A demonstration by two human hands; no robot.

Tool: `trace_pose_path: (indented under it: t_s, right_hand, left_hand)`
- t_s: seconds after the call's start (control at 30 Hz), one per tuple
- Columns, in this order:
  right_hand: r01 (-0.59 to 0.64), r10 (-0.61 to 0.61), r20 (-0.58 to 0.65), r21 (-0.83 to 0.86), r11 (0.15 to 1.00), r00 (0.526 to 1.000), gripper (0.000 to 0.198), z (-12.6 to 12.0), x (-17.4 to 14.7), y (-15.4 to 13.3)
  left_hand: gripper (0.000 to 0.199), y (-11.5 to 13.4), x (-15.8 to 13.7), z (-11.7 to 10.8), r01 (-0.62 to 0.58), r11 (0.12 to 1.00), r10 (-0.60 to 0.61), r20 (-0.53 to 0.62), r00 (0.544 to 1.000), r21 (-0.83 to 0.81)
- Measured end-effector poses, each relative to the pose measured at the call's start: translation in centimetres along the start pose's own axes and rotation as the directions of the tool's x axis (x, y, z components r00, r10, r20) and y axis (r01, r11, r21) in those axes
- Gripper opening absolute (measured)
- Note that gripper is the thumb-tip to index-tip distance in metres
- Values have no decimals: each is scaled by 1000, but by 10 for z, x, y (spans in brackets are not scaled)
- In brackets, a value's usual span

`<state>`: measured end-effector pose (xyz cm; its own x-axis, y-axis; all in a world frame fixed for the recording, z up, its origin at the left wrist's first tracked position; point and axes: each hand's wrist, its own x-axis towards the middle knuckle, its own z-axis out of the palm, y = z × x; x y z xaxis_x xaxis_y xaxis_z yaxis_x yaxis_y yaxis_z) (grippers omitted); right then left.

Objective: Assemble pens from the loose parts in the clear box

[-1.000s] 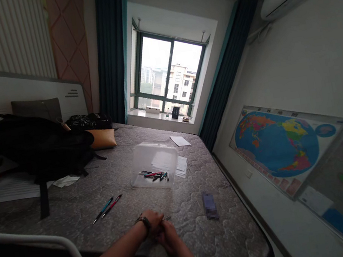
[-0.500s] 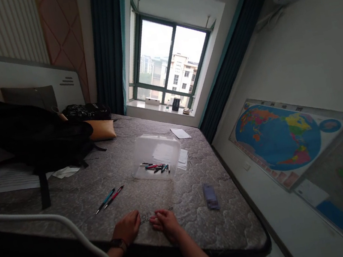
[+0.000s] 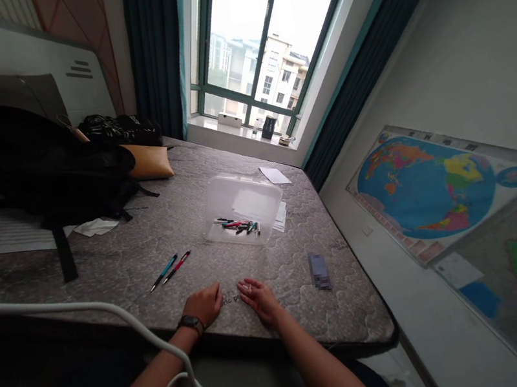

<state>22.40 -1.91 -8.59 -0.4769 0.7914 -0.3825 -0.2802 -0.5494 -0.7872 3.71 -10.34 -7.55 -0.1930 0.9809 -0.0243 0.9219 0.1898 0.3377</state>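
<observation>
Left hand [image 3: 202, 304] at near edge of mattress [image 3: 244, 262], fingers mostly hidden, can't tell if gripping. Right hand [image 3: 259, 299] just beside it, released, fingers loosely extended. Blue pen [image 3: 164, 273] and red pen [image 3: 176, 267] lie side by side, far-left of left hand. Clear box [image 3: 210, 209] farther out, pen pile [image 3: 242, 225] inside.

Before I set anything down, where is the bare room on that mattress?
Bare mattress shows between the clear plastic box and left hand and right hand, and between right hand and pixelated object. The left side is crowded: black backpack, printed sheets, tan pouch.
</observation>
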Motion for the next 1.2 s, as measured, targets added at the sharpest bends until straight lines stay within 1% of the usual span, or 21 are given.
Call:
trace_pose_path:
  t_s: [0.17, 0.27, 0.33, 0.4, 0.43, 0.47, 0.5, 0.53, 0.6, 0.67, 0.7, 0.8, 0.87, 0.93, 0.97, 1.03, 1.07, 1.1, 1.13, 1.17, 1.2]
  right_hand:
    - [5, -10, -26, -195, 981, 1000, 43, 4, -5, 16]
    - [-47, 18, -79, -374, 926, 997, 36, 9, 3, 19]
    - [-97, 67, -78, -485, 869, 995, 34, 16, 17, 7]
    - [-93, 74, -58, -542, 835, 996, 35, 25, 37, -20]
    - [-27, -9, -64, -529, 848, 998, 35, 29, 48, -36]
    - [86, -142, -85, -471, 878, 986, 34, 32, 58, -51]
    - [200, -273, -133, -401, 894, 953, 32, 33, 68, -65]
    - [266, -348, -198, -348, 899, 916, 31, 32, 75, -74]
    - [253, -355, -323, -318, 914, 877, 31, 24, 82, -74]
    - [143, -300, -382, -387, 911, 874, 31, 9, 77, -54]
    - [155, -330, -358, -438, 885, 873, 31, 1, 71, -39]
    - [216, -382, -177, -584, 782, 907, 33, -17, 47, 1]
    - [210, -326, -86, -608, 766, 941, 35, -22, 32, 13]
    - [151, -204, -23, -592, 792, 979, 37, -20, 24, 10]
    - [96, -109, 14, -586, 804, 994, 39, -17, 22, 3]
    - [-2, 63, 85, -581, 814, 994, 42, -12, 24, -18]
    - [-8, 72, 93, -558, 830, 993, 43, -9, 27, -31]
    - [16, 28, 76, -521, 853, 997, 43, -7, 31, -44]
    - [112, -126, -1, -448, 887, 992, 43, -6, 36, -55]
    - [239, -305, -128, -375, 896, 944, 42, -6, 41, -64]
    - [339, -433, -256, -340, 877, 864, 40, -8, 45, -69]
  left_hand:
    - [38, -5, 3, 6, 3, 1000, -3, -18, 1000, -4]
    - [37, -6, 5, 6, 3, 1000, -3, -9, 1000, -17]
    - [36, -6, 6, 6, 6, 1000, -6, -4, 1000, -30]
    - [35, -6, 6, 6, 7, 999, -7, -2, 1000, -39]
    - [35, -7, 6, 7, 6, 999, -7, -3, 1000, -42]
    - [35, -7, 6, 7, 6, 999, -6, -4, 1000, -43]
    - [35, -7, 6, 7, 5, 999, -5, -5, 1000, -45]
    - [35, -7, 6, 7, 3, 999, -3, -5, 1000, -47]
    - [36, -7, 6, 6, 2, 999, -2, -5, 1000, -48]
    - [36, -7, 6, 5, 15, 999, -15, 5, 1000, -50]
    - [36, -7, 6, 5, 23, 998, -22, 13, 1000, -52]
    - [36, -7, 6, 5, 25, 998, -23, 25, 999, -59]
    - [36, -6, 6, 4, 17, 998, -16, 24, 1000, -59]
    - [36, -6, 6, 4, 20, 998, -19, 22, 1000, -58]
    - [36, -6, 5, 4, 25, 998, -24, 24, 999, -58]
    - [36, -6, 5, 4, 30, 998, -29, 25, 999, -57]
    - [36, -6, 5, 4, 31, 998, -30, 24, 999, -56]
    - [36, -6, 5, 4, 32, 998, -31, 22, 999, -55]
    - [36, -6, 5, 4, 32, 998, -31, 20, 999, -55]
    - [37, -6, 5, 4, 33, 998, -32, 18, 999, -56]
    - [37, -6, 5, 4, 35, 998, -34, 18, 999, -56]
